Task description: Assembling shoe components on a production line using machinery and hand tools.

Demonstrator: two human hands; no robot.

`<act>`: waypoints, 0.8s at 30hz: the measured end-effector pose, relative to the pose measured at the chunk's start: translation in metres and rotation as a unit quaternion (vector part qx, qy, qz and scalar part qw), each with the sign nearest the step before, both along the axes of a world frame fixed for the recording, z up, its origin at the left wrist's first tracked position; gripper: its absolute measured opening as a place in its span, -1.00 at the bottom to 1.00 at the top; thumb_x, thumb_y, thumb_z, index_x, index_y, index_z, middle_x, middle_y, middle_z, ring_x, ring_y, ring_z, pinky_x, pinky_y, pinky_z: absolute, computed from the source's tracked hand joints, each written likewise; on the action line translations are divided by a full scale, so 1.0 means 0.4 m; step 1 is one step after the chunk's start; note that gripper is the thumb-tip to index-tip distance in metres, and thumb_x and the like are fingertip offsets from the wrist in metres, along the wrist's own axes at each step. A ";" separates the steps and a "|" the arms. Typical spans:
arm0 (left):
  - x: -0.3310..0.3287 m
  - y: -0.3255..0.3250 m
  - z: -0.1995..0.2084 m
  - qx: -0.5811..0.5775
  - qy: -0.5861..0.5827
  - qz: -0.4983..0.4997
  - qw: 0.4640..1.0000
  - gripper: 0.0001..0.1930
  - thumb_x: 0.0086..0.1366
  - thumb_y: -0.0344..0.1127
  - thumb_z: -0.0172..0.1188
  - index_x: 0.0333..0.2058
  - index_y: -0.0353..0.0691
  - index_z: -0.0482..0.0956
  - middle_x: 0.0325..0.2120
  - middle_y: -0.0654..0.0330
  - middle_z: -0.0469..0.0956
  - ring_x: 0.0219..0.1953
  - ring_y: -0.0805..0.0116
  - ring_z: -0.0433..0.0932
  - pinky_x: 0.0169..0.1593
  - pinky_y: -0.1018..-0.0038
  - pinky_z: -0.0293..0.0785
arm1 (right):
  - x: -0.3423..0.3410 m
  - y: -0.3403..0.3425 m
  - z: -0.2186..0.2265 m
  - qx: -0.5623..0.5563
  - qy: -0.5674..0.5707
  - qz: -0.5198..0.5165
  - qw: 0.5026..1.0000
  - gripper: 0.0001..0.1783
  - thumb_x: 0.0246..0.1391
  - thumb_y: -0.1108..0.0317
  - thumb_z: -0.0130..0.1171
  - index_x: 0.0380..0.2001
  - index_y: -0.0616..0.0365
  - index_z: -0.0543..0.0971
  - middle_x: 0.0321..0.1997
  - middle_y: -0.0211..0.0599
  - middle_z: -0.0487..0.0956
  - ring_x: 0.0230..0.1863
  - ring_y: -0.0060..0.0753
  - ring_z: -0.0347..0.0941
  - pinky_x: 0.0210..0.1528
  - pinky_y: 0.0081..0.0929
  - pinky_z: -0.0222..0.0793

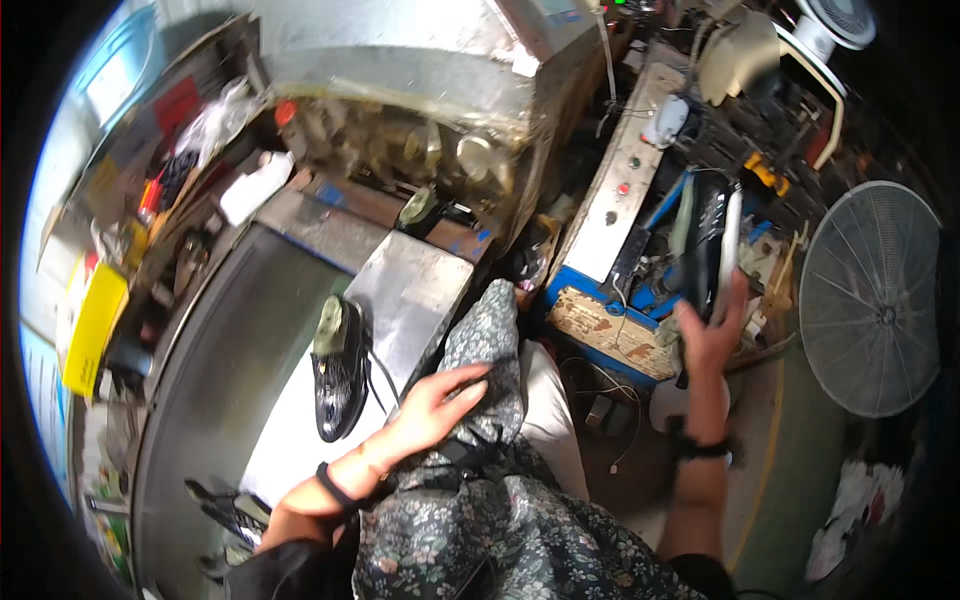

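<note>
One black shoe [709,235] is clasped in my right grip [711,335]; my left grip [438,408], unclenched, lies over my floral apron [500,530]. Another black shoe [337,372] lies near the surface [280,450]'s left edge.

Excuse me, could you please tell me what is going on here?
A person's right hand grips one end of a black shoe in front of a cluttered, blue-framed machine. The left hand holds no shoe and rests on a floral apron. To the person's left, a second shoe, green at its opening, lies on a pale surface.
</note>
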State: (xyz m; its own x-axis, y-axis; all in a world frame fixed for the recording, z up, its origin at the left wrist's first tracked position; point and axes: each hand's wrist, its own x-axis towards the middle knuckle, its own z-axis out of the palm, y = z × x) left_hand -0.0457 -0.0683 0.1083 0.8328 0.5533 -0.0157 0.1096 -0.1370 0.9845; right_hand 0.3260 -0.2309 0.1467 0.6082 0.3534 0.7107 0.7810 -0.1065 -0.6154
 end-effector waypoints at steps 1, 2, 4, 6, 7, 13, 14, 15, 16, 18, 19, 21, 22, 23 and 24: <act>0.031 0.000 -0.007 -0.005 -0.026 0.010 1.000 -0.58 0.39 -0.23 0.09 0.11 -0.39 0.43 0.09 0.03 0.48 0.15 0.35 0.40 0.22 0.44 0.28 | -0.125 0.032 -0.014 0.008 0.069 0.052 0.996 -0.03 -0.27 0.51 0.36 0.30 0.26 0.19 0.35 -0.06 0.21 0.32 -0.21 0.18 0.34 -0.28 0.09; 0.061 0.009 -0.030 -0.007 -0.052 0.015 0.998 -0.57 0.42 -0.20 0.05 0.14 -0.36 0.40 0.10 0.05 0.47 0.16 0.34 0.39 0.23 0.44 0.27 | -0.250 0.058 -0.016 0.031 0.167 0.165 0.971 0.02 -0.26 0.50 0.36 0.33 0.28 0.12 0.37 -0.09 0.18 0.35 -0.19 0.15 0.40 -0.27 -0.03; 0.118 0.017 -0.045 -0.180 -0.229 0.078 0.954 -0.45 0.44 0.02 -0.04 0.20 -0.31 0.34 0.11 0.08 0.45 0.14 0.28 0.41 0.17 0.39 0.35 | -0.414 0.087 -0.094 0.055 0.130 0.293 0.946 0.17 -0.24 0.40 0.42 0.38 0.29 -0.08 0.45 -0.04 0.01 0.48 -0.12 -0.11 0.45 -0.20 -0.23; 0.135 0.021 0.093 -0.371 -0.126 0.273 0.879 -0.30 0.43 0.24 -0.27 0.17 -0.30 0.35 0.07 0.08 0.46 0.04 0.30 0.47 0.11 0.36 0.41 | -0.475 0.074 -0.134 -0.155 0.075 0.389 0.905 0.32 -0.18 -0.09 0.46 0.38 0.33 -0.15 0.47 0.16 -0.11 0.43 0.11 0.00 0.42 -0.10 -0.09; 0.098 0.040 0.082 -0.381 -0.131 0.223 0.887 -0.32 0.43 0.25 -0.27 0.10 -0.28 0.41 -0.02 0.10 0.51 -0.05 0.31 0.51 0.05 0.37 0.45 | -0.501 0.075 -0.108 -0.107 0.191 0.439 0.872 0.30 -0.14 -0.12 0.42 0.39 0.31 -0.16 0.47 0.16 -0.09 0.42 0.11 0.02 0.40 -0.10 -0.04; -0.068 0.001 -0.025 0.078 0.164 -0.048 0.982 -0.42 0.20 0.04 0.29 -0.01 -0.34 0.48 -0.26 0.05 0.61 -0.23 0.34 0.57 -0.12 0.42 0.48 | -0.472 0.089 -0.140 -0.266 0.499 0.581 0.585 -0.23 0.09 0.32 0.27 0.32 0.25 0.20 0.22 -0.22 0.40 0.17 -0.52 0.31 0.19 -0.51 0.26; -0.080 -0.008 -0.028 0.097 0.204 -0.112 0.968 -0.34 0.16 0.04 0.34 0.08 -0.32 0.43 -0.23 0.03 0.60 -0.21 0.30 0.58 -0.11 0.40 0.47 | -0.489 0.060 -0.181 -0.340 0.426 0.599 0.587 -0.30 0.09 0.39 0.22 0.29 0.26 0.26 0.21 -0.21 0.41 0.15 -0.53 0.32 0.19 -0.55 0.25; -0.109 -0.007 -0.049 0.035 0.119 -0.119 0.985 -0.33 0.19 -0.04 0.34 0.17 -0.24 0.33 -0.08 0.06 0.55 -0.03 0.30 0.53 0.01 0.39 0.44 | -0.503 0.030 -0.187 -0.325 0.525 0.587 0.523 -0.33 0.09 0.41 0.20 0.27 0.30 0.28 0.17 -0.21 0.44 0.14 -0.53 0.34 0.17 -0.55 0.26; -0.116 0.007 -0.036 0.012 0.093 -0.067 0.993 -0.36 0.18 -0.11 0.36 0.16 -0.27 0.35 0.01 0.01 0.50 0.05 0.23 0.49 0.09 0.36 0.41 | -0.508 -0.006 -0.237 -0.265 0.538 0.571 0.561 -0.38 0.14 0.33 0.11 0.24 0.37 0.30 0.14 -0.19 0.48 0.12 -0.47 0.40 0.16 -0.50 0.30; -0.143 0.050 0.016 0.175 0.114 0.134 0.969 -0.45 0.22 -0.23 0.31 0.13 -0.30 0.38 0.02 -0.03 0.48 0.09 0.19 0.46 0.14 0.37 0.37 | -0.488 0.002 -0.275 -0.194 0.643 0.493 0.553 -0.40 0.17 0.24 -0.02 0.21 0.41 0.32 0.10 -0.13 0.52 0.14 -0.40 0.41 0.18 -0.47 0.30; -0.179 0.091 -0.037 0.197 0.094 0.237 0.947 -0.45 0.19 -0.25 0.32 0.11 -0.31 0.40 0.04 -0.07 0.47 0.11 0.09 0.46 0.16 0.32 0.36 | -0.493 -0.010 -0.278 -0.162 0.775 0.369 0.487 -0.36 0.15 0.18 -0.17 0.20 0.44 0.29 0.18 0.01 0.46 0.17 -0.25 0.43 0.26 -0.33 0.28; -0.223 0.178 -0.144 0.227 0.114 0.379 0.890 -0.45 0.15 -0.29 0.32 0.10 -0.33 0.40 0.09 -0.15 0.42 0.17 -0.04 0.39 0.22 0.25 0.30 | -0.479 0.053 -0.286 -0.070 0.715 0.373 0.588 -0.41 0.18 0.21 -0.13 0.18 0.42 0.32 0.12 0.00 0.49 0.11 -0.24 0.47 0.25 -0.31 0.30; -0.247 0.203 -0.148 0.240 0.159 0.427 0.857 -0.44 0.14 -0.31 0.31 0.11 -0.35 0.39 0.11 -0.20 0.39 0.23 -0.08 0.32 0.27 0.24 0.24 | -0.464 0.076 -0.350 -0.064 0.620 0.361 0.694 -0.42 0.18 0.23 -0.09 0.18 0.42 0.33 0.10 0.00 0.50 0.08 -0.24 0.49 0.24 -0.31 0.32; -0.277 0.229 -0.181 0.204 0.163 0.428 0.865 -0.40 0.13 -0.30 0.32 0.13 -0.37 0.36 0.14 -0.26 0.33 0.27 -0.13 0.24 0.32 0.20 0.16 | -0.480 0.145 -0.279 0.010 0.647 0.366 0.669 -0.45 0.12 0.39 0.02 0.18 0.37 0.34 0.12 -0.07 0.50 0.10 -0.26 0.46 0.20 -0.34 0.33; -0.286 0.236 -0.202 0.227 0.235 0.424 0.845 -0.34 0.12 -0.25 0.33 0.17 -0.34 0.31 0.18 -0.26 0.28 0.27 -0.13 0.23 0.31 0.21 0.18 | -0.484 0.250 -0.191 0.084 0.669 0.366 0.642 -0.43 0.06 0.56 0.13 0.19 0.32 0.36 0.13 -0.13 0.49 0.11 -0.28 0.43 0.16 -0.37 0.34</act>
State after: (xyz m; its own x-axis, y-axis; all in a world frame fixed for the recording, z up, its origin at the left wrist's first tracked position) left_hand -0.1600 0.0260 0.0274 0.0951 0.9856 0.1395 0.7215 -0.1648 0.6725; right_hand 0.1322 -0.1309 0.0702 0.4289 0.8790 -0.2082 -0.6544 0.1435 -0.7424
